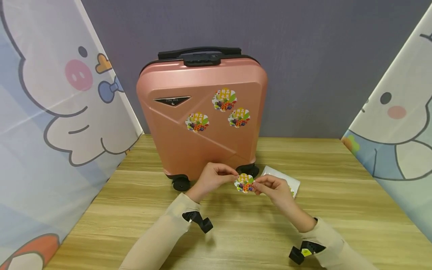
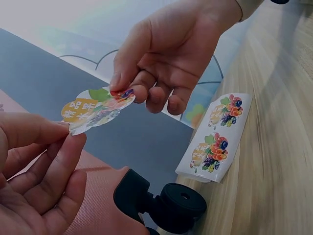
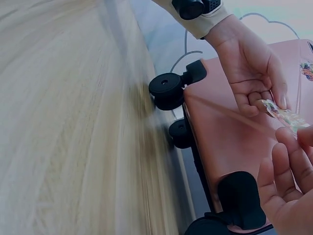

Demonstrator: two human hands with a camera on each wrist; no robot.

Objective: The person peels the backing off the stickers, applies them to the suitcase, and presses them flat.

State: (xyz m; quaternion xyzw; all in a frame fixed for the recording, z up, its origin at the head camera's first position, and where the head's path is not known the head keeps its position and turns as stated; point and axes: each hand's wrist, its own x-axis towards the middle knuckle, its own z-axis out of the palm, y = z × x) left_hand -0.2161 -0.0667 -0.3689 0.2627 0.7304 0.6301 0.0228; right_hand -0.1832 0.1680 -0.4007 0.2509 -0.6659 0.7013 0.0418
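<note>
A round, scalloped fruit sticker (image 1: 244, 183), printed with yellow lettering over a heap of coloured fruit, is up in the air between the person's two hands, above the table (image 1: 219, 240) and just in front of the suitcase's lower right corner. The left hand (image 1: 212, 178) has one edge of it and the right hand (image 1: 275, 189) the opposite edge. On each, the thumb and forefinger are closed together on the rim, while the other fingers are loosely bent, with nothing in them. From the left wrist's view the sticker is tilted, its printed face showing.

Just past the right hand, a white sheet (image 1: 287, 180) lies on the table, partly hidden by that hand from above; seen from the left wrist, it carries two more stickers of the same fruit design.

Behind the hands the rose-pink suitcase (image 1: 202, 146) stands upright on black wheels (image 1: 181, 183). Three matching stickers are on its front: an upper one (image 1: 224, 99), one lower to the left (image 1: 197, 122) and one lower to the right (image 1: 239, 117), near one another but apart. A dark triangular badge (image 1: 172, 101) sits at the upper left, and a black handle (image 1: 199, 52) runs across the top.

Both sleeves are pale, each with a black device strapped at the wrist. A grey wall (image 1: 303, 67) rises behind, with cartoon-printed panels (image 1: 33, 127) on either side.
</note>
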